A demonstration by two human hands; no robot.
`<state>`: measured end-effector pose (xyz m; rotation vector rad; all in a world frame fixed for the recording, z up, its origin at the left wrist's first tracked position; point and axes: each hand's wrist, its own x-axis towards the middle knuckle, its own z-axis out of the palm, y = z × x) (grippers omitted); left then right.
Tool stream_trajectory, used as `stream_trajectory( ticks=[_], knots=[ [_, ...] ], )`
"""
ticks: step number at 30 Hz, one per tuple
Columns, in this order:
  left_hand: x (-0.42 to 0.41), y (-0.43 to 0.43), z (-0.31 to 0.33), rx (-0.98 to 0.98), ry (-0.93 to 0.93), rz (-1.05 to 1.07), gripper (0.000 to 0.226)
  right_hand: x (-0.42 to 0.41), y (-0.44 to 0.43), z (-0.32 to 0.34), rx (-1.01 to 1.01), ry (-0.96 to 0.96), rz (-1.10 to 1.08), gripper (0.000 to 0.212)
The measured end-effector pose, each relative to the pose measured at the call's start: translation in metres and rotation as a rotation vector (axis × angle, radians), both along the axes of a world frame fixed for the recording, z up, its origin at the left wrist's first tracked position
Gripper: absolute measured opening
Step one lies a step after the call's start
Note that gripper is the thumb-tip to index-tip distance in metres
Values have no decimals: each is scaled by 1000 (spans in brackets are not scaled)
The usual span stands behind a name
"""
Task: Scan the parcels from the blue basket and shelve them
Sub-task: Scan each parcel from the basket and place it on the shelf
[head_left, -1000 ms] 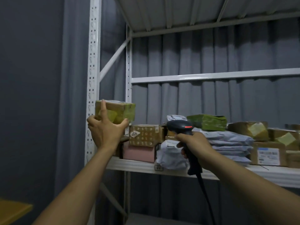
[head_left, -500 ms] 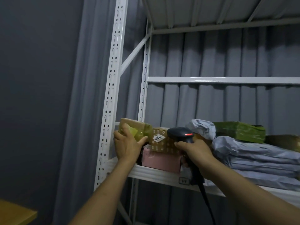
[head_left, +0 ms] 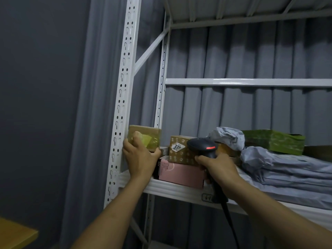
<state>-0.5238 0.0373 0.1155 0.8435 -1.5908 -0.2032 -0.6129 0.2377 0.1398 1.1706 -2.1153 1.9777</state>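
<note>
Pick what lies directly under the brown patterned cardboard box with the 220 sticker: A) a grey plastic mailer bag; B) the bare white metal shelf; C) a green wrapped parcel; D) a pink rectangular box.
D: the brown patterned cardboard box rests on the pink rectangular box, which itself stands on the white metal shelf.

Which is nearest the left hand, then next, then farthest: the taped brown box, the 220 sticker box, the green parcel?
1. The taped brown box: held in the left hand, far left.
2. The 220 sticker box: just to the right.
3. The green parcel: far right.
</note>
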Motion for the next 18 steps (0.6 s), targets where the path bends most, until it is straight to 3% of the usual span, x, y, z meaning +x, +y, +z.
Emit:
stream_trajectory(
  ticks=[8, 14, 18],
  knots=[
    [-15, -14, 3, 78, -144, -218, 88, -10, 5, -1, -9, -5, 4, 18],
    [-9, -19, -2, -117, -390, -191, 85, -12, 8, -1, 0, -3, -12, 18],
    [-9, -30, 3, -43, -595, -207, 90, -10, 9, 0, 20, 28, -39, 14]
  ],
)
